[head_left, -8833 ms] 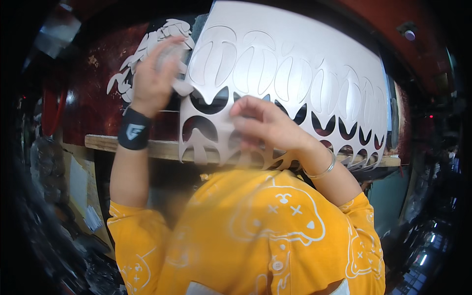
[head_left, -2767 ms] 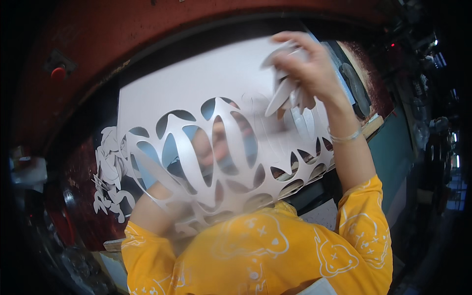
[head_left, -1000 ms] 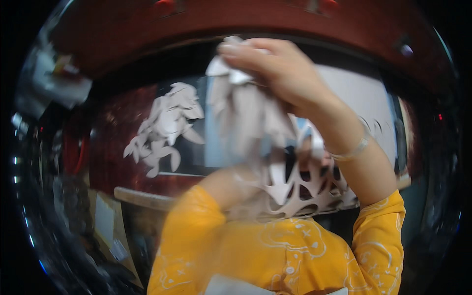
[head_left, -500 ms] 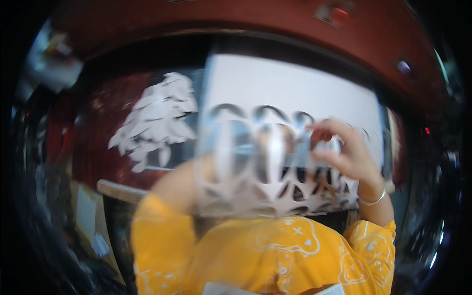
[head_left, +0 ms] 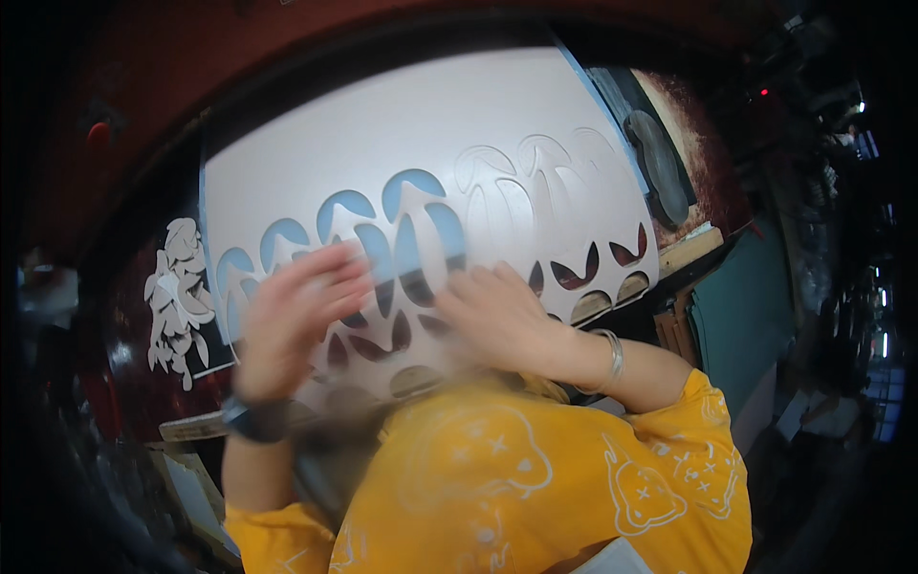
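Observation:
A large white die-cut sheet [head_left: 402, 143] lies on a dark red table [head_left: 124, 86]. A row of leaf-shaped holes runs along its near edge, and further right are shapes still in place. My left hand [head_left: 292, 320], blurred and wearing a dark wristband [head_left: 256, 421], rests fingers-apart on the sheet by the open holes. My right hand [head_left: 497, 320], with a silver bracelet [head_left: 612, 359] on the wrist, lies flat on the sheet just to the right. Neither hand visibly grips anything. My yellow patterned shirt [head_left: 516, 488] fills the lower middle.
A heap of white cut-out pieces [head_left: 177, 306] lies on the table left of the sheet. A wooden table edge [head_left: 693, 251] shows at right, beside a grey oval object [head_left: 660, 172]. A teal surface [head_left: 746, 316] and dark clutter lie to the right.
A second ago my right hand was raised with bunched white paper in it. Now the sheet lies spread out and both hands are down on its near edge.

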Available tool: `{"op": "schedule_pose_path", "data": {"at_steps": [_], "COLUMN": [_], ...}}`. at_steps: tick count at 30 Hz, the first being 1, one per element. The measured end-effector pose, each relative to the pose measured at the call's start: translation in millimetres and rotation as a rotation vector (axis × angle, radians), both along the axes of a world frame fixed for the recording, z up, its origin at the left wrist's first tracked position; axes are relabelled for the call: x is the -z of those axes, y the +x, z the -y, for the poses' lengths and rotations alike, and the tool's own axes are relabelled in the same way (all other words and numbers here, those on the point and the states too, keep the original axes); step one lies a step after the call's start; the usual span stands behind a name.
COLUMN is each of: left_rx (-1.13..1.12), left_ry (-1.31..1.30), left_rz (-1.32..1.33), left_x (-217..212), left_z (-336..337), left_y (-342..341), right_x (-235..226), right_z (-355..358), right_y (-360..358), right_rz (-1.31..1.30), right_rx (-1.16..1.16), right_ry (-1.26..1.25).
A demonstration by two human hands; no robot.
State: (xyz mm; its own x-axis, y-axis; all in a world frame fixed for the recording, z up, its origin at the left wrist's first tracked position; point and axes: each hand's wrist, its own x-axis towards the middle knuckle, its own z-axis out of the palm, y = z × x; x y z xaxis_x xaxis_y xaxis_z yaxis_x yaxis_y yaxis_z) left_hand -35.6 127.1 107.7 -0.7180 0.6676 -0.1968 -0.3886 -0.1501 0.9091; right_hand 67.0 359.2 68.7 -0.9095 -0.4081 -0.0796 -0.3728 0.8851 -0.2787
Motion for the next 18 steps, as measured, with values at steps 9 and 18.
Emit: {"op": "schedule_pose_path", "data": {"at_steps": [9,18], "left_rx": [0.083,-0.067], "left_ry": [0.006,0.169], "left_rz": [0.502,0.649], "left_x": [22.6,62.2], "left_z": [-98.6,-120.7], "left_y": [44.1,46.8], "right_x": [-17.0,-11.0], "right_z": [-0.8,-69.4], "right_y": [23.3,-6.2], "right_rz": [0.159,-0.402], "right_rx": [-0.102,0.326], "right_ry": [-0.322,-0.507]}}
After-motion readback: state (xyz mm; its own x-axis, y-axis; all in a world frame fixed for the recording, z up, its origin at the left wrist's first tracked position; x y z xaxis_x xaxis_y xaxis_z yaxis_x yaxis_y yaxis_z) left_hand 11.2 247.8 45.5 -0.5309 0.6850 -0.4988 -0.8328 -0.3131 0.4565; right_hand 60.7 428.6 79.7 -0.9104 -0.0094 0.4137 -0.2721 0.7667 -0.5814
